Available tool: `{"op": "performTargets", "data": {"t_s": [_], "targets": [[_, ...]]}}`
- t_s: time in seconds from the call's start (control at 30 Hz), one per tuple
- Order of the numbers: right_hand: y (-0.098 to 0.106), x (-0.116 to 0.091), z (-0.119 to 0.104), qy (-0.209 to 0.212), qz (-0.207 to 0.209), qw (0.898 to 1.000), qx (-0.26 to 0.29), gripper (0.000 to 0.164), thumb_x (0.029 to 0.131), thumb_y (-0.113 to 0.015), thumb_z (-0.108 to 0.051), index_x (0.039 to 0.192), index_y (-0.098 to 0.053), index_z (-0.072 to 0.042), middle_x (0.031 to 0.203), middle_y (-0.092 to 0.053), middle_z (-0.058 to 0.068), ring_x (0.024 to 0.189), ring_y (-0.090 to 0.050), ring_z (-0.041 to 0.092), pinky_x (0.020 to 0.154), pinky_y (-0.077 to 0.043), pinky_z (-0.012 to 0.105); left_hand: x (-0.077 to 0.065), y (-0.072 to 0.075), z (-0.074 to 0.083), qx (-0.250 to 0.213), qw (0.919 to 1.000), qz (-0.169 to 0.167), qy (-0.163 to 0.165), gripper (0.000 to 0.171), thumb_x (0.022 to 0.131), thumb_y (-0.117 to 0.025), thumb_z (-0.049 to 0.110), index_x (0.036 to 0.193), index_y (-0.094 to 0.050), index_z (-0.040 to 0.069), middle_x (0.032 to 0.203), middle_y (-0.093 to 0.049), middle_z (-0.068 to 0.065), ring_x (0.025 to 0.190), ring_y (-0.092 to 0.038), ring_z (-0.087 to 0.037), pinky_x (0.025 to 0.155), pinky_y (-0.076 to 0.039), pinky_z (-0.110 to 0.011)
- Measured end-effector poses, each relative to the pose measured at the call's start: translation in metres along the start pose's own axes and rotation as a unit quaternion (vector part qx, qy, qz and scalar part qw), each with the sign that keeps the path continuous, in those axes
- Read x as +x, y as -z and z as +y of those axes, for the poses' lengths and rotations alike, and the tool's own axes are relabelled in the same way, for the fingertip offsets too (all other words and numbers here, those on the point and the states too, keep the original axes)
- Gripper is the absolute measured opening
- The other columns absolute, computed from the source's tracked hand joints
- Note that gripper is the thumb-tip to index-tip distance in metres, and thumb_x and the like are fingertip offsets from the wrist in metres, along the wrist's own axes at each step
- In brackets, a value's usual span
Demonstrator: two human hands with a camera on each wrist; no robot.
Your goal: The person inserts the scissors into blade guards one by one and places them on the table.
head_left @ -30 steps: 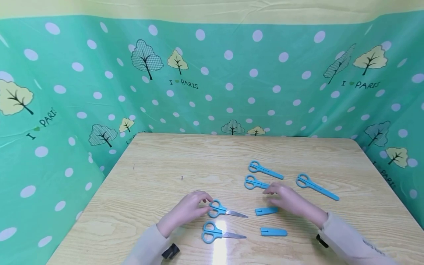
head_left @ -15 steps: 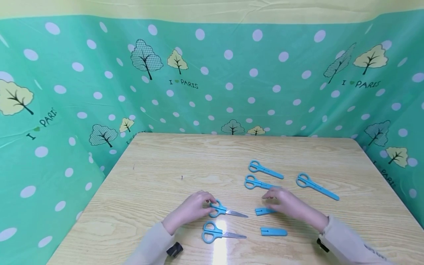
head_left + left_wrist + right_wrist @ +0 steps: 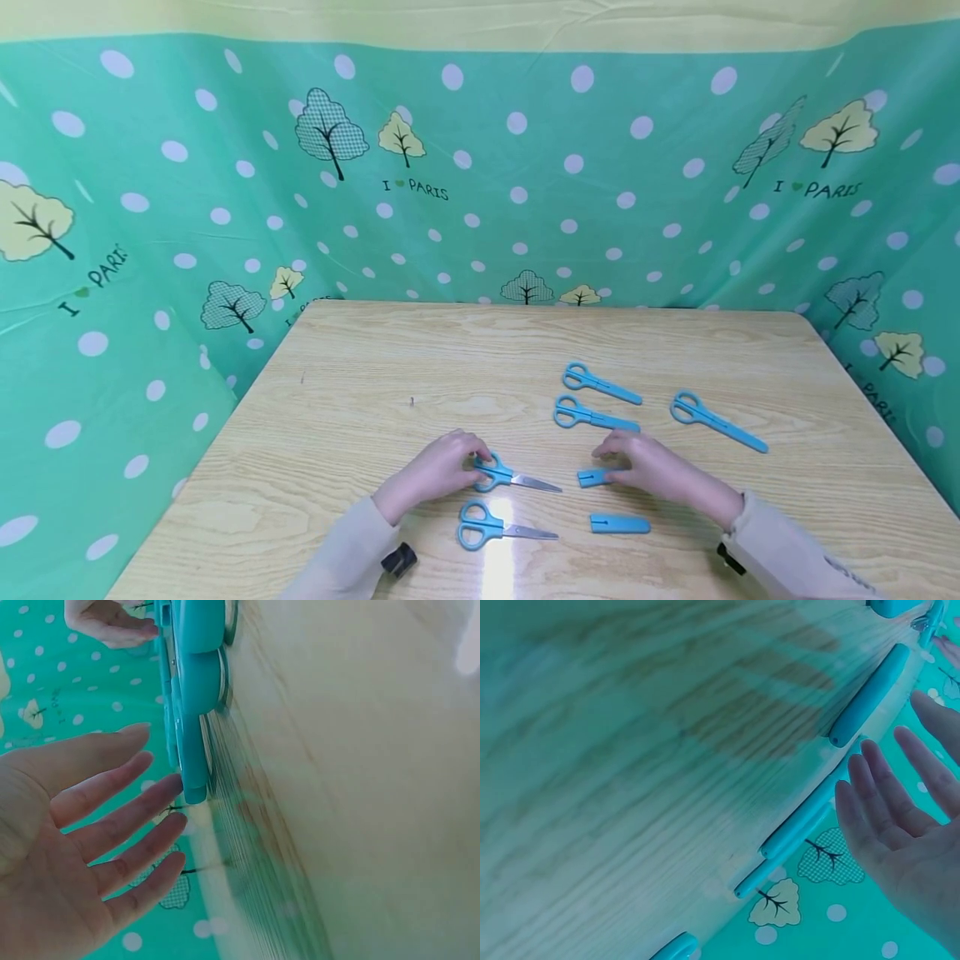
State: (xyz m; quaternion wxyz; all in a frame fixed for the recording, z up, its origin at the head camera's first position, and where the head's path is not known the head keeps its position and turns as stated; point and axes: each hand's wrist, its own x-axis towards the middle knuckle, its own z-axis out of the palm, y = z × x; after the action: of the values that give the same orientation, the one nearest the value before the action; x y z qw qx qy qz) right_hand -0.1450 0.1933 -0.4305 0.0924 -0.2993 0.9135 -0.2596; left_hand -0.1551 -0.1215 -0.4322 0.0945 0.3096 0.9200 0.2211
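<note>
My left hand (image 3: 435, 475) is at the handle loops of bare-bladed scissors (image 3: 495, 478), which lie with silver blades pointing right. In the left wrist view its fingers (image 3: 127, 825) are spread and fairly straight beside the blue handles, not curled round them. A second pair of bare scissors (image 3: 480, 527) lies nearer the body. Over the far blade cover (image 3: 592, 477) is my right hand (image 3: 652, 468), hiding that cover's right end. Its fingers look extended in the right wrist view, close to a cover (image 3: 870, 697); contact is unclear. Another blue cover (image 3: 620, 524) lies closer to me.
Sheathed blue scissors (image 3: 602, 384) lie beyond the right hand, with a second sheathed pair (image 3: 592, 414) just in front and a third (image 3: 718, 422) to the right. All rest on a wood-grain table (image 3: 360, 358). A green patterned curtain (image 3: 480, 217) surrounds the table.
My left hand has shifted slightly right onto the scissors' handle area. The right hand has come back toward me over the far cover, uncovering the end of a sheathed pair. The scissors have not moved.
</note>
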Motion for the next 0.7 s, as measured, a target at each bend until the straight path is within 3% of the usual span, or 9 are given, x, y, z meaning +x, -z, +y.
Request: {"op": "performTargets", "data": {"t_s": [0.7], "targets": [[-0.0046,0.0003,0.0015,0.001,-0.010,1.000,0.000,0.030,0.074,-0.070,-0.014,0.102,-0.062,-0.003,0.098,-0.057,0.002,0.089,-0.055,0.021,0.072,-0.049,0.030,0.0091,-0.0022,0.0004,-0.007,0.9996,-0.028,0.006,0.021,0.075,-0.069,0.019,0.093,-0.064,0.009,0.090,-0.062,0.003,0.086,-0.054,-0.012,0.077,-0.046,-0.025]]}}
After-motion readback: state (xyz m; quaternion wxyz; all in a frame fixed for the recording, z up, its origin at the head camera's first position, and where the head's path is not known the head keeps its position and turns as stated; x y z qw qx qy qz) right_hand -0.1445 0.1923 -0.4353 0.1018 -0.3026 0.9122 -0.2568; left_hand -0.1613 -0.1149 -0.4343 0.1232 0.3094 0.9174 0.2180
